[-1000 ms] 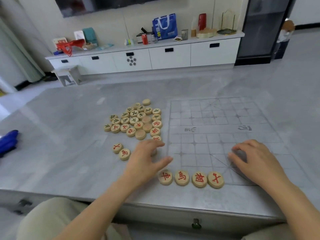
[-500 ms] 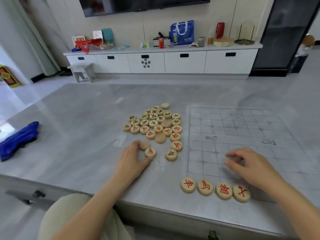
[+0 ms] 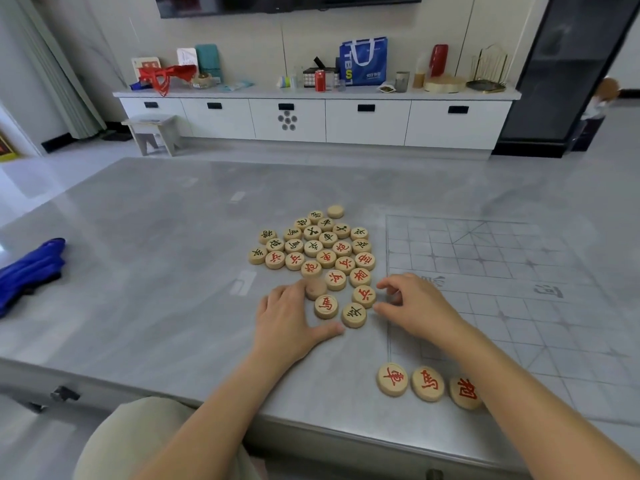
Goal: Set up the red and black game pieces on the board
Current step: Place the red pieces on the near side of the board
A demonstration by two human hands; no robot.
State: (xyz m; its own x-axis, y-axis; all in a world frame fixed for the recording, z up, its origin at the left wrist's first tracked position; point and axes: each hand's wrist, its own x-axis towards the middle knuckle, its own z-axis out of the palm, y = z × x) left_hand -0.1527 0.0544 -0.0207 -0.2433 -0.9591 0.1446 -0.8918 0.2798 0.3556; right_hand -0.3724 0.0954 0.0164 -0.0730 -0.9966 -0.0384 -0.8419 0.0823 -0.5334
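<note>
Rests L hand (image 3: 294, 320) flat on table (image 3: 138, 271), fingers straight, tips against blank piece (image 3: 316, 289) at near edge of pile (image 3: 313, 247), left of board (image 3: 502, 271). Holds R hand (image 3: 412, 303) half-curled, gripping nothing, tips just beside red piece (image 3: 363, 295). Has row of 3 red pcs (image 3: 427, 383) at board's near edge.

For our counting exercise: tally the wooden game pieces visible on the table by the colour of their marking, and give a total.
Red-marked pieces: 14
Black-marked pieces: 15
Blank-faced pieces: 2
Total: 31 in view; the right forearm may hide another.
</note>
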